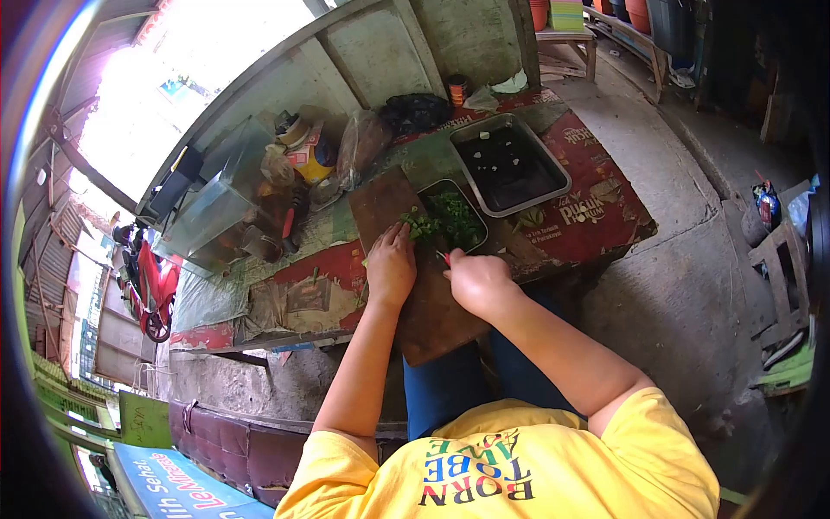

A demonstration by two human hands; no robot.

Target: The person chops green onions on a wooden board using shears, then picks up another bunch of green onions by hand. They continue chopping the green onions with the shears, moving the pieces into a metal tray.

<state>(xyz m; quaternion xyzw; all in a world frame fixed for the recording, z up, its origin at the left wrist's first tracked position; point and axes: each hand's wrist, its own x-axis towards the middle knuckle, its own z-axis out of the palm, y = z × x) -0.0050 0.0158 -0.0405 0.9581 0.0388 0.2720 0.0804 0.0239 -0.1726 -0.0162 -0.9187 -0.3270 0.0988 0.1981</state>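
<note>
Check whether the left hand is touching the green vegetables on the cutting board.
Touching. The head view shows the left hand pressed flat, fingertips on the green vegetables lying on the cutting board, with no gap.

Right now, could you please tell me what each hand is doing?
Left hand: fingers pressed down on the green herbs on the cutting board.
Right hand: closed around a red-handled knife.
</note>
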